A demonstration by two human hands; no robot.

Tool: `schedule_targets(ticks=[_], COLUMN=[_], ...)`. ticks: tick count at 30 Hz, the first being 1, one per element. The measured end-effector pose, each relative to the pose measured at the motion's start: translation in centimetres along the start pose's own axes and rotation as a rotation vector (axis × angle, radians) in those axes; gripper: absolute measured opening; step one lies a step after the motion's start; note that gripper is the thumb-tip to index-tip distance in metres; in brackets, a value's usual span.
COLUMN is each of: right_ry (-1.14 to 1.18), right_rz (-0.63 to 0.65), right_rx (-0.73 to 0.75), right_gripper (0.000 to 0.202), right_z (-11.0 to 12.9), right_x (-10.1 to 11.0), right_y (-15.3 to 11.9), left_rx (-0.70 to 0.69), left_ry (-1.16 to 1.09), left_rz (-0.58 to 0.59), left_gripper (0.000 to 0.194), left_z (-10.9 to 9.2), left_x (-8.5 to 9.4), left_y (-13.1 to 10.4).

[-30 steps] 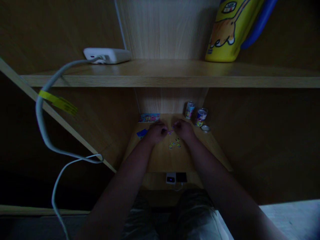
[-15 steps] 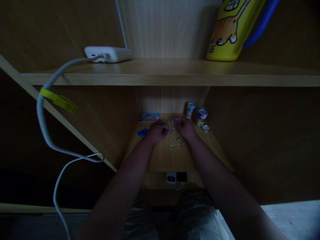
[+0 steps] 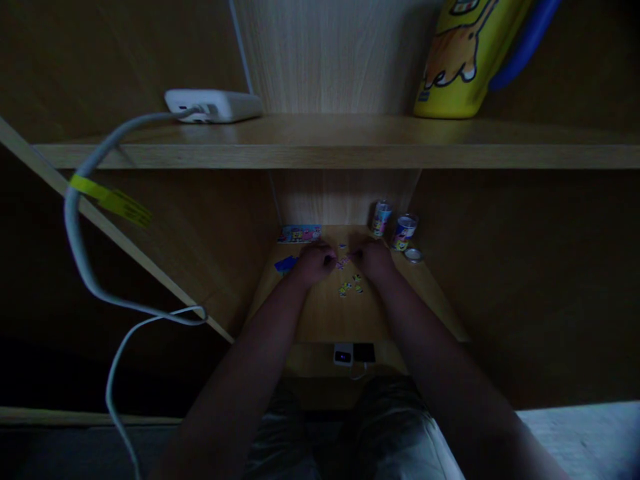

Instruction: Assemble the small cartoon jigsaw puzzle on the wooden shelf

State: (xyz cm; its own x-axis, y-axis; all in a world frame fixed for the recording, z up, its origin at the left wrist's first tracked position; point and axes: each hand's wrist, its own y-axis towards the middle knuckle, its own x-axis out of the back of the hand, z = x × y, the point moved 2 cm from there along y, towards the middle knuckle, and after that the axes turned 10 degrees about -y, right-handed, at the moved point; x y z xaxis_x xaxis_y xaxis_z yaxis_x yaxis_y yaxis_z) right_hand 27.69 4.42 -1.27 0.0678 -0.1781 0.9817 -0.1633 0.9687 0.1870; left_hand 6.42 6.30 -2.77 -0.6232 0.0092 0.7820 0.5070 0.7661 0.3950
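Observation:
My left hand (image 3: 318,263) and my right hand (image 3: 374,260) face each other low over the lower board. Between them lie small pink puzzle pieces (image 3: 341,265). Both hands are closed in a pinch, their fingertips at the left and right edges of these pieces. A small bluish puzzle piece (image 3: 342,246) lies just beyond, apart from the fingers. Nearer to me is a loose group of yellow puzzle pieces (image 3: 345,289). Blue pieces (image 3: 285,265) rest left of my left hand, partly covered by it. Dim light blurs the fine detail.
A colourful picture strip (image 3: 299,233) lies at the back left. Two printed cans, one slim (image 3: 381,219) and one wider (image 3: 404,232), stand back right beside a round lid (image 3: 413,255). Overhead, a shelf (image 3: 320,157) holds a white power bank (image 3: 215,107) with a hanging cable and a yellow mug (image 3: 450,67).
My right hand has come toward me, from the small bluish piece to the pink pieces. That bluish piece now lies free on the board. My left hand has hardly moved.

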Motion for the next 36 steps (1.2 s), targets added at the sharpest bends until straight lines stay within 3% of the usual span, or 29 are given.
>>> schedule_targets(ticks=[5,12,16,19,25,36], right_ry=[-0.093,-0.035,0.125,0.178,0.097,0.189], right_rz=[0.038,-0.014,-0.101,-0.102,-0.108,-0.084], right_rx=[-0.058,-0.082,0.092,0.196,0.083,0.209], right_gripper=[0.039,0.033,0.024,0.015,0.022,0.011], right_z=[0.5,0.0,0.6,1.0,0.3,1.5], right_x=[0.1,-0.3,-0.1,-0.3,-0.3,-0.7], right_y=[0.2,0.4,0.1,-0.1,-0.1,-0.2], left_rx=[0.037,0.308,0.417,0.428,0.399,0.347], left_ry=[0.000,0.165,0.219,0.179,0.109,0.145], left_rz=[-0.011,-0.071,-0.110,-0.124,-0.102,-0.074], left_gripper=[0.010,0.023,0.025,0.020,0.020,0.023], left_z=[-0.3,-0.1,0.6,0.9,0.9,0.5], left_x=[0.3,1.4,1.4,1.4,1.3,1.4], left_y=[0.0,-0.2,-0.3,-0.3,-0.2,-0.1])
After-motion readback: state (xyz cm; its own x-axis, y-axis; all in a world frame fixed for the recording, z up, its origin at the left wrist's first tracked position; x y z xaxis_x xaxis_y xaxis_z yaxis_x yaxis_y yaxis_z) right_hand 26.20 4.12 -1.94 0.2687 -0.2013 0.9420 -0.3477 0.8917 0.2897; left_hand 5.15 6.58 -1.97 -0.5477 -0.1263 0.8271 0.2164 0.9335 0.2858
